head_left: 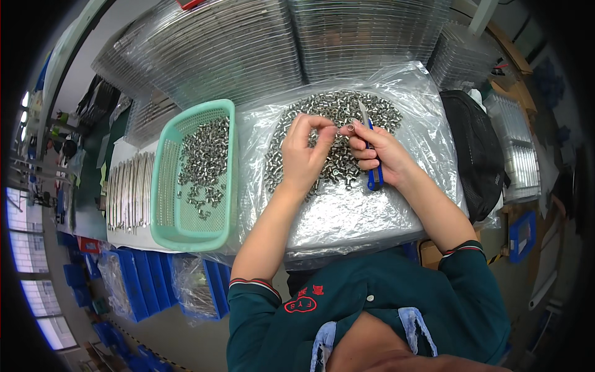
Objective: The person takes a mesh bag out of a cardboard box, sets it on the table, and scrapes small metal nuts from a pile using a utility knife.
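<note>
My right hand (383,152) is closed round a utility knife (374,177) with a blue handle, its blade pointing up and away from me. Between the thumb and forefinger of that same hand sits a small, ring-like metal fitting (351,128). My left hand (305,152) has its thumb and fingers drawn together in a pinch just left of the fitting; whatever is at its fingertips is too small to make out. Beneath both hands spreads a wide pile of small shiny metal fittings (379,110), lying on clear plastic sheeting (347,217).
To the left, a mint-green plastic basket (231,180) holds more fittings. Beside it lie long metal rods or strips (129,193). Stacked clear plastic trays (229,56) wall off the back. A black bag (474,155) rests at the right edge, and blue bins (145,282) stand below left.
</note>
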Demonstrator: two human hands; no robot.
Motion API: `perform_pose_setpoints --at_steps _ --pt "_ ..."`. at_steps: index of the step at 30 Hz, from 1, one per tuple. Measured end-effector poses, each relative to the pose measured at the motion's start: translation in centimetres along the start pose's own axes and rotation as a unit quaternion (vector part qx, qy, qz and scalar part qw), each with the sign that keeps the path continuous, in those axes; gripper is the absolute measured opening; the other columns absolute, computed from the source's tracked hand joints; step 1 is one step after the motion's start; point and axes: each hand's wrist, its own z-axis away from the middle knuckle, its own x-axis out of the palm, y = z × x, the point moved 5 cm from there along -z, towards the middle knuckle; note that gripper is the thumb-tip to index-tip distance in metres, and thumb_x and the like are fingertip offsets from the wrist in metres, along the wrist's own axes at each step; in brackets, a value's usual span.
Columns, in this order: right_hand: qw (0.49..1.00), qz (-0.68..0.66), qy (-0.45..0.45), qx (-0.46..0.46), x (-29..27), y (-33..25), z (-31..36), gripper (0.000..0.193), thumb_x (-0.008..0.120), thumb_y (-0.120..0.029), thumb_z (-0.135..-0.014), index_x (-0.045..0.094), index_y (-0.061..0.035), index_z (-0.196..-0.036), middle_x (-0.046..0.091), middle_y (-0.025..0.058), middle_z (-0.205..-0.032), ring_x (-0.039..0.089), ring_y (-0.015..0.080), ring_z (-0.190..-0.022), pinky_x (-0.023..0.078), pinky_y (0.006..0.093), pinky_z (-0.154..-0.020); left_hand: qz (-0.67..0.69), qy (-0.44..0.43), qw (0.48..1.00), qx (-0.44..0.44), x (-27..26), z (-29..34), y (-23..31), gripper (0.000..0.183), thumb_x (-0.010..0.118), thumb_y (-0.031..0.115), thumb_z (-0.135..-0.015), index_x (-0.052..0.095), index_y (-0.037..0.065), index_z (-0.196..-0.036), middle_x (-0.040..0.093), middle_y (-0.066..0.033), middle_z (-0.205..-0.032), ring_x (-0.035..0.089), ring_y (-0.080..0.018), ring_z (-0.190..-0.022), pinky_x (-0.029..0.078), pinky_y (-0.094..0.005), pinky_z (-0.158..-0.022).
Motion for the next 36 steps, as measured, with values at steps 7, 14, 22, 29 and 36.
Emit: perform_pose_setpoints --at_steps 7,14,22,29,36 --pt "1.0 -0.008 -0.016 0.011 0.4 0.0 0.1 0.028 0.046 -0.027 -0.091 0.052 -0.0018 -0.101 0.041 -0.0067 -0.061 0.033 -0.0022 -0.045 0.027 0.0118 -0.035 0.042 0.076 0.995 -0.041 -0.4 -0.1 -1.0 0.011 0.054 0.007 -0.084 0.056 0.002 -0.093 0.056 -0.0031 -0.088 0.053 -0.0109 -0.078 0.043 -0.0238 -0.07" --pt "1.0 -0.004 -0.006 0.007 0.3 0.0 0.1 0.017 0.054 -0.025 -0.087 0.051 -0.0081 -0.084 0.046 -0.0057 -0.064 0.035 -0.0022 -0.046 0.028 0.0116 -0.035 -0.092 -0.035 0.986 0.133 1.0 0.0 1.1 0.023 0.066 0.01 -0.071 0.061 0.007 -0.092 0.057 -0.0072 -0.09 0.053 -0.0233 -0.085 0.044 -0.0321 -0.072" --pt "1.0 -0.016 -0.02 0.0 0.2 0.0 0.0 0.016 0.055 -0.024 -0.087 0.052 -0.0084 -0.085 0.046 -0.0053 -0.064 0.036 -0.0017 -0.046 0.028 0.0117 -0.035 -0.05 -0.024 0.995 0.079 0.9 0.0 0.6 0.013 0.065 0.012 -0.074 0.064 0.007 -0.086 0.058 -0.0056 -0.084 0.054 -0.0216 -0.081 0.044 -0.031 -0.07" --pt "1.0 0.0 -0.022 0.01 0.5 0.0 0.2 0.015 0.054 -0.024 -0.087 0.052 -0.0083 -0.085 0.047 -0.0052 -0.064 0.036 -0.0018 -0.046 0.028 0.0117 -0.035 -0.077 -0.023 0.994 0.081 0.8 0.2 0.4 0.014 0.064 0.013 -0.076 0.065 0.007 -0.088 0.059 -0.005 -0.082 0.054 -0.0203 -0.08 0.044 -0.0298 -0.068" --pt "1.0 -0.003 -0.02 0.007 0.2 0.0 0.1 0.014 0.054 -0.023 -0.087 0.051 -0.0093 -0.083 0.047 -0.0052 -0.064 0.036 -0.0021 -0.046 0.028 0.0119 -0.035 -0.082 -0.027 0.992 0.095 1.0 0.1 0.9 0.016 0.063 0.012 -0.076 0.065 0.007 -0.091 0.059 -0.0055 -0.083 0.055 -0.0208 -0.078 0.045 -0.0301 -0.068"
